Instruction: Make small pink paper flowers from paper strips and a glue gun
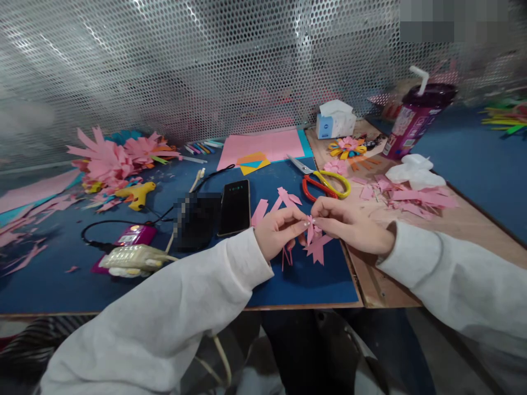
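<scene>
Near the front edge of the blue tabletop, my left hand point(282, 230) and my right hand point(349, 225) meet fingertip to fingertip. Between them they pinch a small folded piece of pink paper point(312, 224), partly covered by the fingers. Under and around the hands lie cut pink paper strips point(317, 250), some with notched ends. Just beyond my right hand rest scissors point(317, 181) with one red and one yellow handle, blades pointing away to the left. A dark phone point(234, 207) lies left of my left hand.
Leftward are a yellow glue gun point(137, 194), a power strip point(134, 260), cables and a heap of pink paper point(107, 159). Pink sheets point(263, 147) lie behind. At right stand a tissue box point(335, 120) and a purple cup point(418, 118), beside pink scraps point(415, 197). Perforated metal point(206, 66) rises behind.
</scene>
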The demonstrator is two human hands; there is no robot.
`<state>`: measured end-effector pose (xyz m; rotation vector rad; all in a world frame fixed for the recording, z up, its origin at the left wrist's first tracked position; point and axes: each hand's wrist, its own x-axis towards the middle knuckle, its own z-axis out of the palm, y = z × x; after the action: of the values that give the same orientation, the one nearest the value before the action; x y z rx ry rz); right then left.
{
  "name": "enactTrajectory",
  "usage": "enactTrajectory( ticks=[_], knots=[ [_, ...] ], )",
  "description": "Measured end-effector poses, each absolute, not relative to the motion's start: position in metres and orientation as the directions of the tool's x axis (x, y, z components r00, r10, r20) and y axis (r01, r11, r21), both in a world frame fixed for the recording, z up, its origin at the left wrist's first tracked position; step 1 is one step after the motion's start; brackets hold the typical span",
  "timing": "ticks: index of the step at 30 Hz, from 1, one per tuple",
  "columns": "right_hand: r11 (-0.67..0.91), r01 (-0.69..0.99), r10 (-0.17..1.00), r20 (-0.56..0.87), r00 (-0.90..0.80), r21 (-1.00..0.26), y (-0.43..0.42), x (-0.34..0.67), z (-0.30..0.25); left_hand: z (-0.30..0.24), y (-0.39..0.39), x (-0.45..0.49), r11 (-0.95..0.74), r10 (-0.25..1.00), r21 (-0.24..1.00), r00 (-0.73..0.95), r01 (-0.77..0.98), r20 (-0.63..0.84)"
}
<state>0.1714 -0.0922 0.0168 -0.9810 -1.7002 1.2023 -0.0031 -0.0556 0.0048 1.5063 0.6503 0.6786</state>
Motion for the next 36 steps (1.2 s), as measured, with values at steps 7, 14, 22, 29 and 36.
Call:
enactTrajectory(
  ticks=[7,14,22,29,36],
  knots=[
    [0.273,0.159,0.907,0.199,-0.37,-0.949,-0.0908,0.172,0.015,0.003,-0.0544,-0.0031,-0.054,0.746,0.999,0.664,0.0,0.041],
    [0.265,0.17,0.911,0.188,-0.368,-0.949,-0.0904,0.1717,0.0152,0.0021,-0.0539,-0.0033,-0.064,0.758,0.998,0.651,0.013,0.04],
    [0.29,0.2,0.899,0.194,-0.394,-0.936,-0.0892,0.1729,0.0141,0.0017,-0.0543,-0.0039,-0.076,0.756,0.996,0.653,0.037,0.033],
    [0.461,0.316,0.87,0.353,-0.344,-0.829,-0.0904,0.1732,0.0077,0.0064,-0.0555,-0.0024,-0.071,0.766,0.997,0.642,0.037,0.03],
    [0.558,0.414,0.826,0.435,-0.359,-0.719,-0.0879,0.1768,0.0079,0.0067,-0.0565,-0.0022,-0.088,0.806,0.995,0.59,0.043,0.046]
  ],
)
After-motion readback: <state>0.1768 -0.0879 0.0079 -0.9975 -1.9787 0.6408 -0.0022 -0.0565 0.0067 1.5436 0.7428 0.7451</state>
